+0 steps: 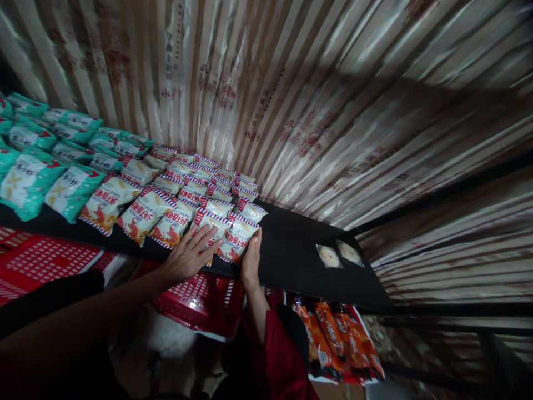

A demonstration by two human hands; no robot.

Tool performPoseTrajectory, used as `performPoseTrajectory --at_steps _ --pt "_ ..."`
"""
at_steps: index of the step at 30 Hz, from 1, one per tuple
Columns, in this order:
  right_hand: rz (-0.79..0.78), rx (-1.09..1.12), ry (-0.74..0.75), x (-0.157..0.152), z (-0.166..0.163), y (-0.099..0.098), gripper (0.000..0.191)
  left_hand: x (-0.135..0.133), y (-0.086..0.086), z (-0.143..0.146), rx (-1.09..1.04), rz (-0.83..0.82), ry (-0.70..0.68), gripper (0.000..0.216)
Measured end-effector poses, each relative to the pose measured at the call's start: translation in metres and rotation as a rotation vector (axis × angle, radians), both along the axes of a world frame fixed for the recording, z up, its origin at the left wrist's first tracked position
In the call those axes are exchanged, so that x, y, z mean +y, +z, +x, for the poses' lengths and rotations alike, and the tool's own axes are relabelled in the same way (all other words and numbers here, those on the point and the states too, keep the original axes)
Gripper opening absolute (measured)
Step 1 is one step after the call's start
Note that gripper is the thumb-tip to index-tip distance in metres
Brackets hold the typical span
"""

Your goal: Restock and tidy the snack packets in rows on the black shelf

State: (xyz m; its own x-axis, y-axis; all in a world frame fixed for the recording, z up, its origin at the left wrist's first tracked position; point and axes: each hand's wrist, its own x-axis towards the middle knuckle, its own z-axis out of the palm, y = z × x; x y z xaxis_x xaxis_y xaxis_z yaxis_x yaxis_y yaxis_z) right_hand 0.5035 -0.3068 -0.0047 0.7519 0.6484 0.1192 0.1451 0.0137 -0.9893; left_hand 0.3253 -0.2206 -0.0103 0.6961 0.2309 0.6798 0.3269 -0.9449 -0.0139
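Observation:
Rows of small white snack bags (141, 215) with red lettering and striped edges stand on a long black shelf (287, 244). My left hand (189, 254) lies with its fingers stretched out over the front of a snack bag (208, 220) near the right end of the front row. Against the right side of the last snack bag (237, 238) rests my right hand (251, 259), its fingers extended upward along the bag's edge. Neither hand is wrapped round a bag. The lower part of the bag under my left hand is partly hidden.
Teal snack bags (27, 180) fill the shelf's left end. Two clear-wrapped round pieces (330, 256) lie toward its right end. Red plastic baskets (195, 300) stand below, near an open one with orange packets (328, 330). A pleated printed curtain (266, 100) hangs behind.

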Motion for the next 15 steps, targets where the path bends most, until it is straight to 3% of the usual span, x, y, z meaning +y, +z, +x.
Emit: performPoseTrajectory --at_steps 4,8,15 --pt "-0.103 -0.094 0.018 -0.002 -0.003 0.001 0.084 -0.001 0.003 -0.003 -0.011 -0.018 0.006 0.047" --pt "-0.111 -0.126 -0.008 -0.001 -0.005 0.001 0.081 -0.022 0.004 -0.006 0.009 -0.084 0.020 0.047" --pt "-0.112 -0.137 -0.024 -0.002 -0.005 -0.004 0.083 -0.061 -0.020 -0.013 0.001 -0.206 0.112 0.054"
